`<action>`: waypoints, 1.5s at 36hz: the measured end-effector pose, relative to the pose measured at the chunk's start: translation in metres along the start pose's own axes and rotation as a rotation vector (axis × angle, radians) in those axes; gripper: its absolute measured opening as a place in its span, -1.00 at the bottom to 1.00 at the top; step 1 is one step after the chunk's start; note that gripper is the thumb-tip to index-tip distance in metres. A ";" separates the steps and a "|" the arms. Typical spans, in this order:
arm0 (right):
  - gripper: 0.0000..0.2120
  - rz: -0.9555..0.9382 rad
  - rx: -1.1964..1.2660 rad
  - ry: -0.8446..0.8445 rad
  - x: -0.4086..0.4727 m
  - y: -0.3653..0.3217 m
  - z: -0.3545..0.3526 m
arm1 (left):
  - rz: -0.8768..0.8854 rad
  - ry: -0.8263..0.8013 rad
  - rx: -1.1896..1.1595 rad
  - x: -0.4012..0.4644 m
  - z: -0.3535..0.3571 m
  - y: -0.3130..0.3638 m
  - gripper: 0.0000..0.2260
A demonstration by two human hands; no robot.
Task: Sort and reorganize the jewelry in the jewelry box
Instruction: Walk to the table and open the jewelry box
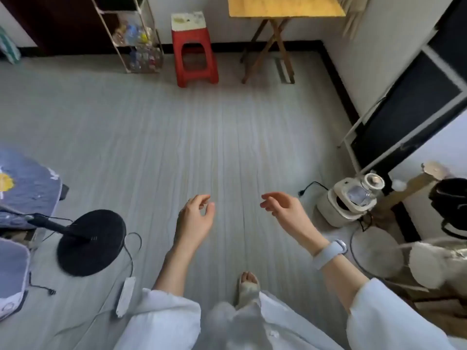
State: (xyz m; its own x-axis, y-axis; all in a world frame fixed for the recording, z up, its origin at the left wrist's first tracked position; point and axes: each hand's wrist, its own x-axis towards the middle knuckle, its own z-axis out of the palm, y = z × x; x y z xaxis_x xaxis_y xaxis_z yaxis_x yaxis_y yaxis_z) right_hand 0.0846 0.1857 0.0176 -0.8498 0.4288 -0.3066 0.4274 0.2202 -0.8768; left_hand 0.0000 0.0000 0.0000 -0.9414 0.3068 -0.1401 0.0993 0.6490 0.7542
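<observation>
You are standing on a pale striped floor [156,127] that fills most of the frame. A wooden folding table [285,6] sits at the top right, a red stool [194,46] at top centre, a black round fan base [91,238] at lower left. Your left hand [194,218] and right hand [285,210] hang empty at lower centre, fingers loosely curled and spread. The jewelry box shows nowhere in frame.

both arms reach forward; left hand [194,218] and right hand [283,210] are empty, fingers loosely curled, apart.
</observation>
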 end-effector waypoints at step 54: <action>-0.77 0.033 -0.057 -0.037 1.063 -0.375 -0.006 | -0.065 0.059 -0.022 1.094 -0.082 0.134 -0.78</action>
State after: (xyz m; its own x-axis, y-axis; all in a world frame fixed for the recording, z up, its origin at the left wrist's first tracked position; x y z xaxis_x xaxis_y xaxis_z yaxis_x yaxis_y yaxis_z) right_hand -0.9768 0.5640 0.0224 -0.8455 0.4040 -0.3491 0.4712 0.2571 -0.8438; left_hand -1.0427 0.3655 0.0010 -0.9631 0.2225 -0.1512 0.0313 0.6508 0.7586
